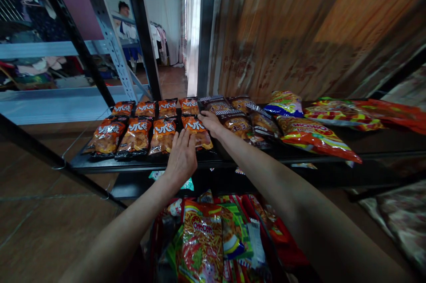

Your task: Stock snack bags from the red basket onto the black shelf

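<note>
Many snack bags (pixel 203 238) lay heaped below — and on the shelf (pixel 100 164), the left hand (pixel 183 152), fingers straight, rested flat on the end orange packet (pixel 203 137) in front, clutching nothing! The right hand (pixel 211 122), half-curled, touched its upper corner, grip unclear — one hard shove risked crumpling the back row (pixel 167 108). Brown packets (pixel 238 126) blocked sideways room; a black post (pixel 144 30) rose beyond.
</note>
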Available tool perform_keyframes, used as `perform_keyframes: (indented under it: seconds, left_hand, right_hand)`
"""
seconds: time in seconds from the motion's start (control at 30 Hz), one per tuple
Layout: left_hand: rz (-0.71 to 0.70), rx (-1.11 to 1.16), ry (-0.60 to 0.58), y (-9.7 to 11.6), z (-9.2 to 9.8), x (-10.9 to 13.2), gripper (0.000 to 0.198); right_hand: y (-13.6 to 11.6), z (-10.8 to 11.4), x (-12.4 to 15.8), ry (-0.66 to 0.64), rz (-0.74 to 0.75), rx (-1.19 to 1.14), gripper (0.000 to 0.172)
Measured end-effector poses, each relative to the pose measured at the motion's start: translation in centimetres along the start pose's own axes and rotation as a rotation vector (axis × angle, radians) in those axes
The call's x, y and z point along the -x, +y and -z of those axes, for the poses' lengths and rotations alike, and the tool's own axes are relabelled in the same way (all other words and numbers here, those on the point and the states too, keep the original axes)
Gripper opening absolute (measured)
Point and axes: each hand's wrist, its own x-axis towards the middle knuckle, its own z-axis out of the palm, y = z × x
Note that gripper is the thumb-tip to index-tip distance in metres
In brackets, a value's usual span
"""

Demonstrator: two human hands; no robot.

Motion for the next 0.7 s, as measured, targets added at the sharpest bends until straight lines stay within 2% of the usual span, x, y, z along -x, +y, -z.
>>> perform_keyframes:
  seconds: [0.2, 0.4, 0.47, 0.63, 0.7]
  left_hand:
    - [-0.03, -0.017, 0.003, 0.7, 0.3, 0.4, 0.04]
    - [-0.018, 0.017, 0.033, 0.7, 0.1, 0.8, 0.039]
    - [-0.023, 0.039, 0.076, 0.3, 0.4, 1.0, 0.038]
    - [0.044, 0.033, 0.31, -1.6, 0.9, 2.4, 0.043]
    - [0.082, -0.005, 0.304, -2.2, 0.8, 3.3, 0.049]
  right_hand:
    - [-0.7, 0.3, 0.8, -0.002, -0.012, -0.04, 0.024]
    - [-0.9, 0.4, 1.1, -0.001, -0.026, -0.073, 0.024]
    - [-0.6, 0.3, 1.0, -0.006, -0.024, -0.067, 0.028]
    - [0.3, 0.2, 0.3, 0.051, 0.086, -0.019, 0.042]
    - [0.4, 0.6, 0.8, 0.081, 0.19, 0.039, 0.045]
